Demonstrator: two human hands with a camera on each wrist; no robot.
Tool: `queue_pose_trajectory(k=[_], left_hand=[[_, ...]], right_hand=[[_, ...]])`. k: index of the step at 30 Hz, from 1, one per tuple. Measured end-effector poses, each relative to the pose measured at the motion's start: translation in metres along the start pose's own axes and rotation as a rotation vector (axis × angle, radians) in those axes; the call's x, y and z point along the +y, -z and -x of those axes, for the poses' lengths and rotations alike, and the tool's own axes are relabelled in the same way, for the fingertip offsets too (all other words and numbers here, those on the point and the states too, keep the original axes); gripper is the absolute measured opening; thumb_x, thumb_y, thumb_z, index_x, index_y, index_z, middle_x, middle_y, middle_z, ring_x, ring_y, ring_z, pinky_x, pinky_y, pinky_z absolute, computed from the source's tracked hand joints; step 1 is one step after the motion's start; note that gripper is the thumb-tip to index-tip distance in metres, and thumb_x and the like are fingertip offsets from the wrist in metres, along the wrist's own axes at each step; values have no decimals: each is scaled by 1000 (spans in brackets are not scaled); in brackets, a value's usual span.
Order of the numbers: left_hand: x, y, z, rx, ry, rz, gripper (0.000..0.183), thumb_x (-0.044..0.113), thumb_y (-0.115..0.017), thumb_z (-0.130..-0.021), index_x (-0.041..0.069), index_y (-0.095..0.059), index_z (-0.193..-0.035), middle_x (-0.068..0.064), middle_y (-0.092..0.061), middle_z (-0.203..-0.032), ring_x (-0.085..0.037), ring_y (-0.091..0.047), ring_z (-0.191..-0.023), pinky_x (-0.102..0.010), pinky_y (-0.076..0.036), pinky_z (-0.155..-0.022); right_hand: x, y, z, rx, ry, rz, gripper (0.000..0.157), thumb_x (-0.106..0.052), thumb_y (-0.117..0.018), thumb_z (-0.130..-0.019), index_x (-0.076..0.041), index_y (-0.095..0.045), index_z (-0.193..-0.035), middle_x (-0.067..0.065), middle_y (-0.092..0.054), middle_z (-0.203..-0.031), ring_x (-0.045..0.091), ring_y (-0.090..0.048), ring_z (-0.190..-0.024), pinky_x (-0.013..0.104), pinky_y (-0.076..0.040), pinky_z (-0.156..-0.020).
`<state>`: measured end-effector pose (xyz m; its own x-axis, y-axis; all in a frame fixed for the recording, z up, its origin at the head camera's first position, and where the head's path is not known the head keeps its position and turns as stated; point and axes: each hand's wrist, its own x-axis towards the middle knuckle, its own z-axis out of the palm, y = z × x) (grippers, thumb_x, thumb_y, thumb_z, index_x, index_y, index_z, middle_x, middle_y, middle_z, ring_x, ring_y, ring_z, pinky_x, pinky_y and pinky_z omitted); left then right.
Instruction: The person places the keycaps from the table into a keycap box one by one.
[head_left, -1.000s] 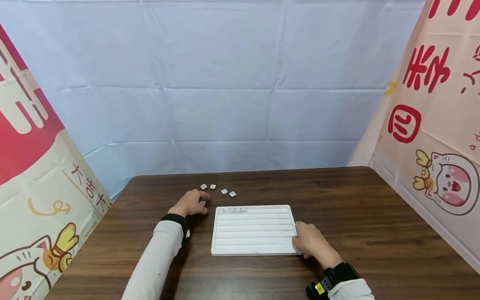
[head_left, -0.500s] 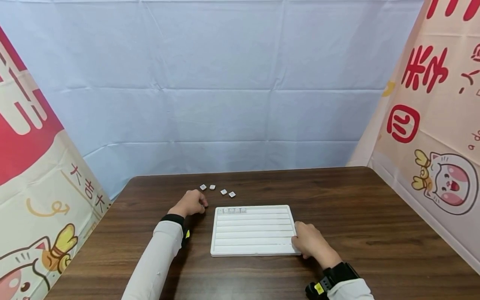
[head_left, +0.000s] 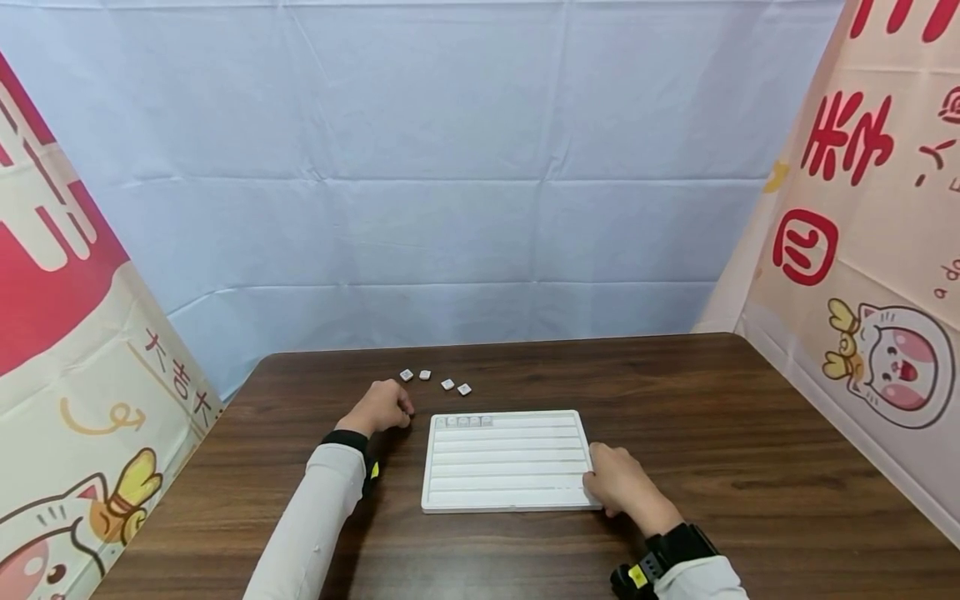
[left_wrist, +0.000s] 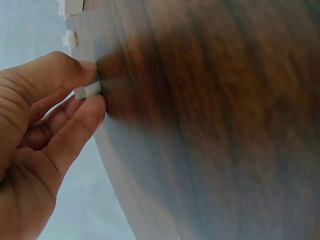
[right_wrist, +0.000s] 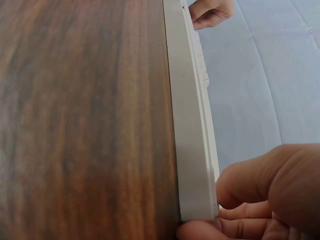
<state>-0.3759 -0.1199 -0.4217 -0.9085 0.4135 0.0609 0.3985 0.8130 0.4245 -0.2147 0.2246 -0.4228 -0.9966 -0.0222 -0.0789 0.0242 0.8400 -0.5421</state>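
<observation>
My left hand [head_left: 381, 406] is at the left of the table, its thumb and a finger pinching a small white tile [left_wrist: 93, 89] just at the tabletop. In the head view that tile is hidden by the fingers. A white ridged board [head_left: 510, 475] lies flat in front of me. Several pale tiles [head_left: 463, 422] sit in a row at its upper left corner. At the board's lower right corner my right hand [head_left: 628, 486] grips the edge; the right wrist view has the thumb on the upper side and fingers against the end of the board [right_wrist: 192, 150].
Past my left hand, loose white tiles lie in two pairs: a left pair with one tile [head_left: 425, 375], and a right pair with another [head_left: 465, 389]. The dark wooden table [head_left: 750, 467] ends at a pale blue cloth [head_left: 450, 208]; printed banners hang on both sides.
The left fingers, spread around a tile a second ago, have closed onto it and now cover it. My right hand and the board have stayed in place.
</observation>
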Motion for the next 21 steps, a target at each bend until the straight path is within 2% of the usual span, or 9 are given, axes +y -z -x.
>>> queue_pose_trajectory(k=[4, 10, 18, 21], left_hand=[[2, 2, 2, -7, -5, 19, 14, -6, -72, -70, 8, -71, -72, 2, -62, -72, -14, -51, -61, -29, -44, -54], [8, 9, 4, 8, -55, 65, 12, -6, -70, -72, 5, -70, -73, 2, -59, -70, -14, -49, -59, -30, -43, -55], [21, 19, 4, 89, -150, 122, 4, -1, -67, -76, 2, -68, -79, 3, -58, -71, -13, -51, -63, -31, -44, -59], [26, 20, 6, 124, -164, 135, 2, 2, -68, -78, 4, -67, -78, 4, -59, -71, -12, -53, -62, -31, -45, -58]], right_hand=[[0, 0, 0, -8, -4, -12, 23, 5, -51, -84, 14, -53, -106, 12, -50, -66, 16, -51, -38, 27, -42, -36], [-1, 1, 1, -11, -5, -6, 24, 4, -51, -84, 15, -53, -106, 13, -51, -68, 16, -51, -38, 28, -43, -37], [-1, 1, 1, 4, -1, 1, 24, 4, -51, -83, 14, -53, -105, 16, -53, -71, 16, -51, -37, 28, -42, -36], [-2, 1, 1, 0, -8, 3, 23, 4, -51, -83, 13, -53, -103, 15, -52, -70, 16, -51, -37, 28, -43, -36]])
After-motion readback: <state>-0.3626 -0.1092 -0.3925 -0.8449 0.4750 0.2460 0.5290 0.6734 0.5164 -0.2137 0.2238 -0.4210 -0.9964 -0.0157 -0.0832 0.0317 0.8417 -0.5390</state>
